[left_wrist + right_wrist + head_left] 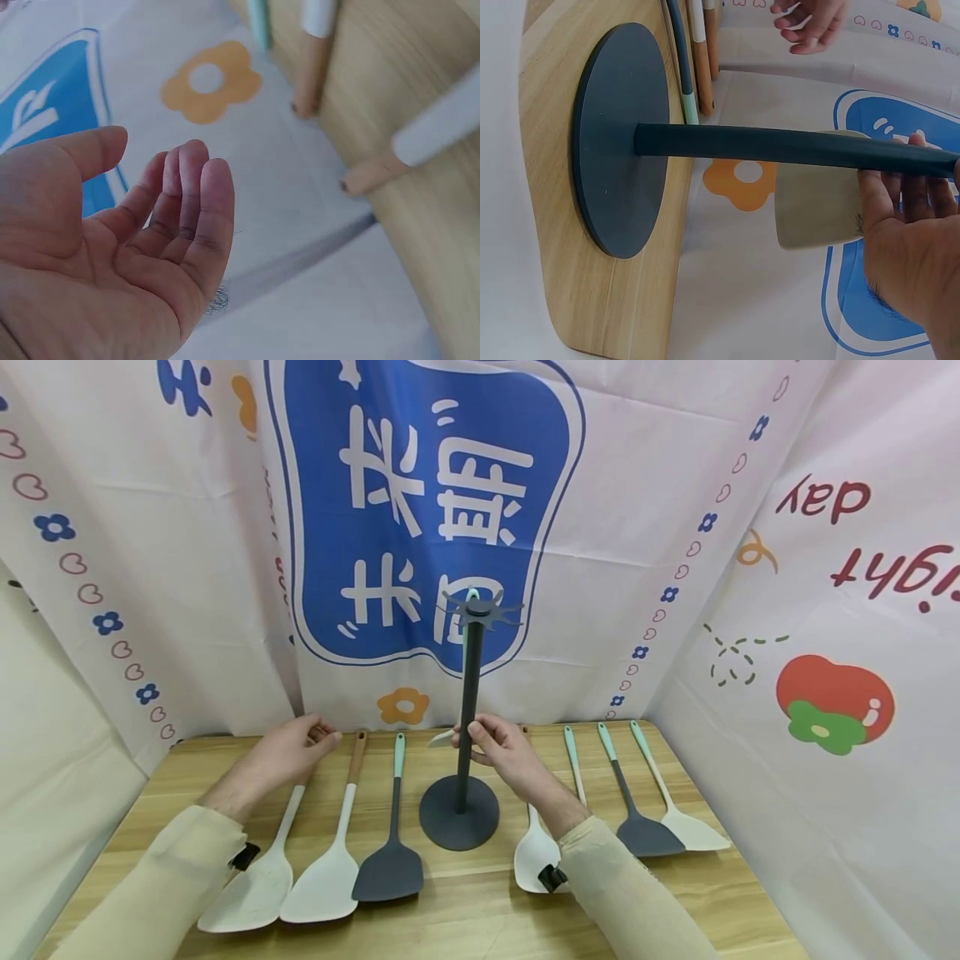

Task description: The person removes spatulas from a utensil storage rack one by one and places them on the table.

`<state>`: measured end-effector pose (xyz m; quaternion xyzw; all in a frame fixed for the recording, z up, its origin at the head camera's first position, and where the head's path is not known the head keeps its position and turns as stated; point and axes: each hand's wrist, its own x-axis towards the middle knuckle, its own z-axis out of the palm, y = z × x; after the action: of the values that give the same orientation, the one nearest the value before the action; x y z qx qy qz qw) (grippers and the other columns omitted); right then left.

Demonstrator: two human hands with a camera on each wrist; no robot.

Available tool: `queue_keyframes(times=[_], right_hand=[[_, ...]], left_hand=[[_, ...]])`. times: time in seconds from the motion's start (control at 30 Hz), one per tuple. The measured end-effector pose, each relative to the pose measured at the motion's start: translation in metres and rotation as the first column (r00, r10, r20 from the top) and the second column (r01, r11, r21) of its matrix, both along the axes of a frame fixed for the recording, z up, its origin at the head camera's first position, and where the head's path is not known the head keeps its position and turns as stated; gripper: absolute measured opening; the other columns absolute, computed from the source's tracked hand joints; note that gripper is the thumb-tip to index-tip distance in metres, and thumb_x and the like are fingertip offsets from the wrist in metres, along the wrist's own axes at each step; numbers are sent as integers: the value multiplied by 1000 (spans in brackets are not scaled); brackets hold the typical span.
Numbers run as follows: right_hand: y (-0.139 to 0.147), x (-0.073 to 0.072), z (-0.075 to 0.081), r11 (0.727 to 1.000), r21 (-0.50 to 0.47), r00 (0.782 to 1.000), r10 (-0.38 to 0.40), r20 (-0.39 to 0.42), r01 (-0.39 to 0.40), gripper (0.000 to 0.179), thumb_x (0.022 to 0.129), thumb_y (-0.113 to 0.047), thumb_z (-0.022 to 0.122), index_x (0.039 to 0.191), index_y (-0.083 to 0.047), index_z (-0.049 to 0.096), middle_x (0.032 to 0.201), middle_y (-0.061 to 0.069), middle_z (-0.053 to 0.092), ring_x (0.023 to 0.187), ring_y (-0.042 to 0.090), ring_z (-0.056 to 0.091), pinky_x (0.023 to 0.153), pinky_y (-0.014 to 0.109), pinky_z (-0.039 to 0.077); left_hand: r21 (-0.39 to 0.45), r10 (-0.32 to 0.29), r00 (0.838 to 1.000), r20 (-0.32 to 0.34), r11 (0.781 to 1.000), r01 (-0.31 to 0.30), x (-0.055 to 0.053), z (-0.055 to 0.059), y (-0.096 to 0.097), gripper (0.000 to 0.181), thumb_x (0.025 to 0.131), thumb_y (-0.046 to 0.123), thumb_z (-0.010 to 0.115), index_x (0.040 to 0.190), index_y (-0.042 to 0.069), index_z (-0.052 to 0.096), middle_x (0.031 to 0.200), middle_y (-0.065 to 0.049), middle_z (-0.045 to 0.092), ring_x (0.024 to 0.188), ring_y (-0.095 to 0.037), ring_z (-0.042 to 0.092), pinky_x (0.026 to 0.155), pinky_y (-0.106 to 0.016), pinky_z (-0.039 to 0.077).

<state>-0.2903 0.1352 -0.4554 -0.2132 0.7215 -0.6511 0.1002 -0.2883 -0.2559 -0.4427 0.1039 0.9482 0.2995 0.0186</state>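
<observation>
A dark utensil stand with a round base and a ring of hooks stands mid-table. A spatula with a mint handle hangs behind its pole, its beige blade partly hidden. My right hand grips the pole, thumb in front and fingers passing behind it, close to that blade. My left hand hovers with loosely bent fingers and an empty palm. Beneath it lies a white spatula with a wooden handle, the nearest thing to that hand.
Another white spatula and a dark grey one lie left of the stand. On the right are a white spatula, a mint handle, a grey spatula and a cream one. Printed cloth hangs behind the table.
</observation>
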Motion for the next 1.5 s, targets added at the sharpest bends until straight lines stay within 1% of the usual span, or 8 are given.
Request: queue_keyframes(times=[0.23,0.47,0.6,0.73,0.87,1.0,1.23,1.5], right_hand=[[-1,1,0,1000,-3,1000,-19,-6,19,44,126,-35,55,145,2,69,140,20,77,138,25,77,130,62,57],[0,0,-1,1000,7,1000,-27,-6,27,43,126,-35,55,145,1,69,139,20,78,140,29,76,129,61,58],[1,0,-1,1000,7,1000,-25,-5,25,44,126,-35,55,146,1,69,138,18,78,142,33,76,129,61,58],[2,0,-1,1000,7,1000,-16,-6,16,45,126,-36,55,146,2,69,137,14,79,143,34,75,129,60,58],[1,-1,-1,1000,8,1000,-13,-8,13,44,126,-36,55,146,2,69,135,11,79,143,33,75,129,60,58],[0,0,-1,1000,5,1000,-13,-6,13,44,126,-35,55,146,3,69,134,11,79,141,30,75,129,60,58],[0,0,1,1000,1,1000,-9,-4,9,46,126,-38,55,146,2,69,140,20,77,136,22,76,128,60,59],[-1,0,1,1000,10,1000,-10,-5,10,46,126,-37,55,147,2,68,145,27,74,135,20,76,129,62,58]], left_hand=[[63,-16,997,-80,998,21,5,14,23,36,122,31,65,136,0,75,125,-19,81,116,-36,77,95,-53,66],[129,-17,992,-127,991,33,7,31,45,37,124,34,61,142,3,73,134,-19,79,124,-38,77,106,-60,66],[185,-10,990,-139,982,36,5,39,59,38,124,35,60,144,5,72,137,-20,77,127,-40,77,106,-58,68],[213,-3,987,-163,976,39,4,46,71,38,124,37,60,145,7,72,139,-20,77,128,-41,77,105,-57,68],[244,3,982,-190,969,44,5,53,81,37,124,37,62,145,9,72,140,-19,76,130,-41,77,111,-60,66],[299,7,980,-200,953,54,3,57,90,36,124,35,63,145,8,71,142,-19,75,132,-42,75,117,-63,64],[383,4,982,-190,921,71,-2,64,108,39,124,36,62,151,8,68,146,-19,74,137,-42,73,124,-63,61],[485,-7,985,-174,870,92,-6,68,126,41,123,35,63,154,9,66,153,-19,71,142,-40,69,130,-62,56]])
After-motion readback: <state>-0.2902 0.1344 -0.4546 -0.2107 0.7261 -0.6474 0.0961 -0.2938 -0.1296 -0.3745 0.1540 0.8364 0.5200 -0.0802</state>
